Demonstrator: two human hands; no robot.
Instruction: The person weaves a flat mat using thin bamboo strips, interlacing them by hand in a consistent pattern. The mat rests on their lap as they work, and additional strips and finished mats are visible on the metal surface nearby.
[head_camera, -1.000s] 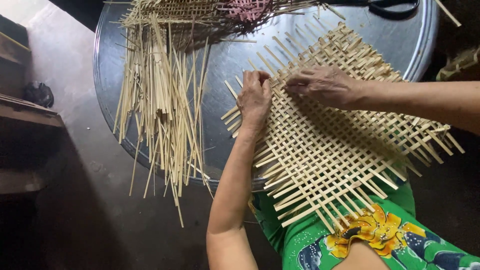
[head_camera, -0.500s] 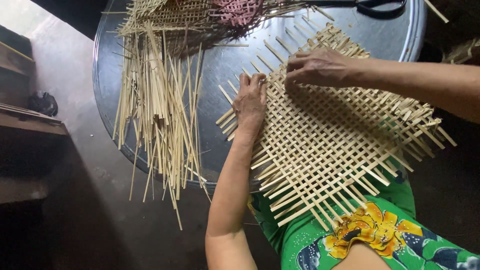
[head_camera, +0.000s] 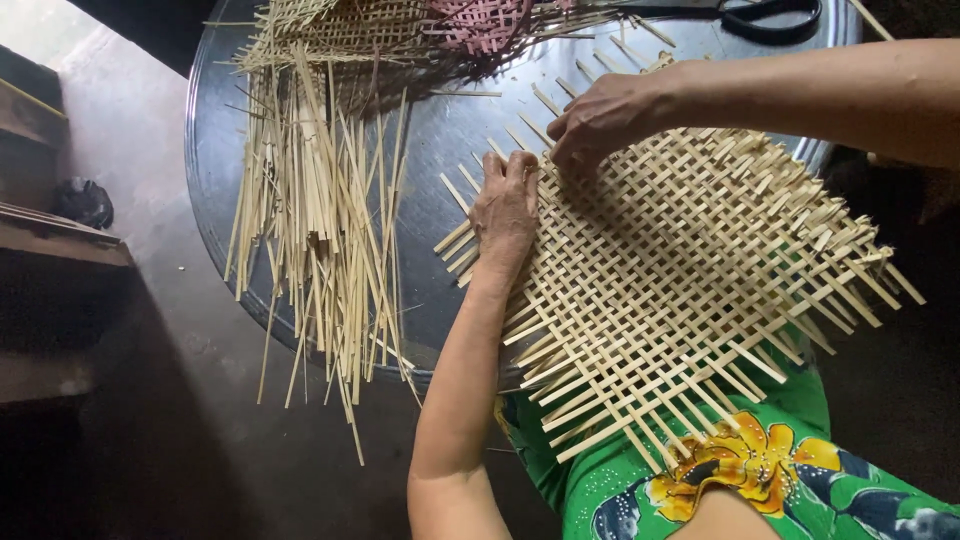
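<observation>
1. A person's left hand (head_camera: 507, 208) lies flat, fingers together and extended, pressing the far-left part of a pale, square-woven mat of flat bamboo strips (head_camera: 680, 290); it grips nothing, only pins the weave down.
2. The right hand (head_camera: 600, 120) reaches in from the right, fingers curled and pinched at the mat's far edge just beyond the left hand; whether a single strip sits between the fingertips cannot be told.
3. The mat rests partly on a round grey metal tray (head_camera: 430, 210) and partly over the lap, its loose strip ends sticking out on every side.
4. To work this edge well, it seems wise to keep the flat hand close beside the pinching fingers, so neighbouring strips do not lift or slide while one is adjusted.
5. A loose heap of long pale bamboo strips (head_camera: 310, 230) lies to the left on the tray, within reach.
6. Black-handled scissors (head_camera: 770, 14) and a small pink woven piece (head_camera: 480, 20) sit at the tray's far side.
</observation>
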